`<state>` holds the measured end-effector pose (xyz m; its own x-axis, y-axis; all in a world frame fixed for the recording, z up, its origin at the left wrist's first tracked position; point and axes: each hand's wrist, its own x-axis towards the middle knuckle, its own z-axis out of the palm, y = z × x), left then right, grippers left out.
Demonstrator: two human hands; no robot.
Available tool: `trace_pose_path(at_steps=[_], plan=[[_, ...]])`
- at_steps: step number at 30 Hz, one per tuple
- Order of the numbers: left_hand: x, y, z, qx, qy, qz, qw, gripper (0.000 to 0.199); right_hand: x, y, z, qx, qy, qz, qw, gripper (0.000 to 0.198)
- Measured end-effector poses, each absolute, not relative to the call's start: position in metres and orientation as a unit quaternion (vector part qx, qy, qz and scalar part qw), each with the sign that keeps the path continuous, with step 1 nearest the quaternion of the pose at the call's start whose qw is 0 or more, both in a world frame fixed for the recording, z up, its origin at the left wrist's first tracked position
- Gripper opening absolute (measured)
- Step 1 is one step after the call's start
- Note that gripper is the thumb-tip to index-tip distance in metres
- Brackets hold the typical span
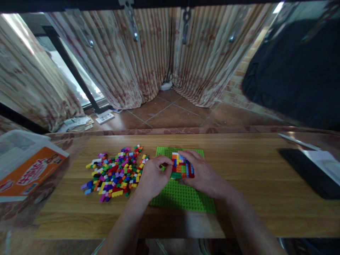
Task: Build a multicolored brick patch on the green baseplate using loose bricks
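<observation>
holding the brick build over the green baseplate, with fingers of the right hand wide around it; pinching narrowly at its left edge with the left hand, cannot tell on what. could skew bricks by pressing unevenly, or scatter the brick pile, close at left, by swinging wide. well apart on the worktop: black flat case.

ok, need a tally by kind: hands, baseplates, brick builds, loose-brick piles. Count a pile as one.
Hands: 2 (left hand, right hand)
Baseplates: 1 (green baseplate)
Brick builds: 1 (multicoloured brick build)
Loose-brick piles: 1 (mixed-colour pile)
Total: 5
</observation>
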<state>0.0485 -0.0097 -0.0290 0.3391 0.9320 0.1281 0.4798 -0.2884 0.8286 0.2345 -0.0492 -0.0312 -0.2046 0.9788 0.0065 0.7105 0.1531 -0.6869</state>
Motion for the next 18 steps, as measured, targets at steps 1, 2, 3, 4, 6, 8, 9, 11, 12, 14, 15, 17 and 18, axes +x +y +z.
trace_pose_path(at_steps=[1, 2, 3, 4, 6, 8, 9, 11, 12, 14, 15, 17, 18], plan=[[0.049, -0.01, -0.028, 0.738, 0.477, 0.317, 0.357, 0.018, 0.234, -0.049, -0.031, -0.587, -0.72, 0.284, 0.235, 0.081], [0.049, -0.01, -0.028, 0.737, 0.476, 0.317, 0.36, 0.018, 0.234, -0.049, -0.031, -0.59, -0.719, 0.284, 0.234, 0.081], [0.049, -0.01, -0.028, 0.734, 0.476, 0.317, 0.366, 0.018, 0.234, -0.05, -0.032, -0.591, -0.718, 0.284, 0.235, 0.081], [0.049, -0.01, -0.027, 0.73, 0.477, 0.317, 0.373, 0.018, 0.234, -0.05, -0.032, -0.591, -0.717, 0.285, 0.237, 0.081], [0.048, -0.009, -0.027, 0.72, 0.481, 0.319, 0.386, 0.017, 0.234, -0.05, -0.034, -0.589, -0.716, 0.285, 0.242, 0.082], [0.048, -0.008, -0.028, 0.709, 0.483, 0.323, 0.4, 0.015, 0.234, -0.049, -0.034, -0.589, -0.716, 0.285, 0.243, 0.083], [0.048, -0.007, -0.028, 0.703, 0.485, 0.325, 0.407, 0.014, 0.234, -0.049, -0.034, -0.59, -0.716, 0.286, 0.241, 0.083], [0.049, -0.006, -0.03, 0.69, 0.492, 0.325, 0.42, 0.011, 0.234, -0.049, -0.034, -0.592, -0.715, 0.287, 0.237, 0.084], [0.049, -0.005, -0.031, 0.685, 0.495, 0.323, 0.425, 0.01, 0.234, -0.049, -0.034, -0.592, -0.715, 0.287, 0.236, 0.083], [0.05, -0.005, -0.033, 0.682, 0.499, 0.315, 0.432, 0.011, 0.234, -0.049, -0.033, -0.592, -0.716, 0.287, 0.235, 0.083], [0.05, -0.005, -0.035, 0.682, 0.501, 0.311, 0.432, 0.012, 0.234, -0.049, -0.033, -0.592, -0.716, 0.286, 0.236, 0.083], [0.05, -0.006, -0.038, 0.684, 0.505, 0.304, 0.43, 0.013, 0.234, -0.05, -0.033, -0.592, -0.715, 0.286, 0.238, 0.083], [0.05, -0.006, -0.039, 0.685, 0.507, 0.301, 0.427, 0.014, 0.234, -0.05, -0.033, -0.592, -0.714, 0.287, 0.24, 0.083]])
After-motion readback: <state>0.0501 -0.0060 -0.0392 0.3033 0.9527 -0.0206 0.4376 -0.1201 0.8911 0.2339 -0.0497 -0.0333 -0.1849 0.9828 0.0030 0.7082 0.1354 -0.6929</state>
